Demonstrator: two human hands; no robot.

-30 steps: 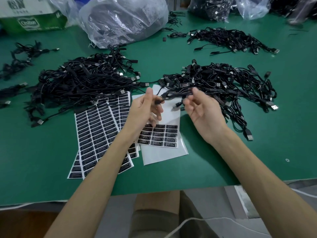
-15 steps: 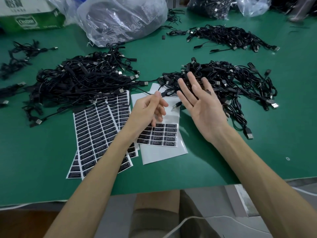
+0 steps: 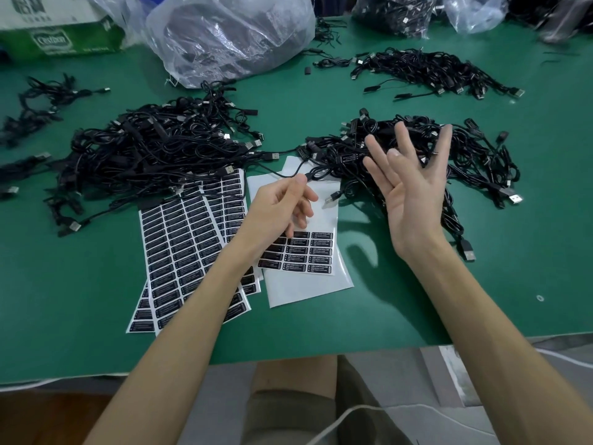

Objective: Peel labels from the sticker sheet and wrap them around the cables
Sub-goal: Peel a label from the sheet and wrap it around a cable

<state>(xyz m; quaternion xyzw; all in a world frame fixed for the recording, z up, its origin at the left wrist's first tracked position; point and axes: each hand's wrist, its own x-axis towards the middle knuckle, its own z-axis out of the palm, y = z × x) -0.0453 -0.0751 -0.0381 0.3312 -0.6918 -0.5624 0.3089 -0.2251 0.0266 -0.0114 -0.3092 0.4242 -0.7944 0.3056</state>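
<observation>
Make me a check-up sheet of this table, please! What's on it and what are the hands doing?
Surface: green table, no spills seen.
Job's things: part-used sticker sheet; full sticker sheets beside it.
Clutter: plastic bag, cardboard box at far edge.
Grippers: left hand pinches a cable; right hand open, holding nothing.
Cables: left pile, right pile, far pile, all tangled.
Surroundings: white cord below the table edge.

Left forearm (image 3: 208, 284) is covering part of the stacked sticker sheets (image 3: 179, 239); the top edge is cutting off the plastic bag (image 3: 231, 33).
</observation>
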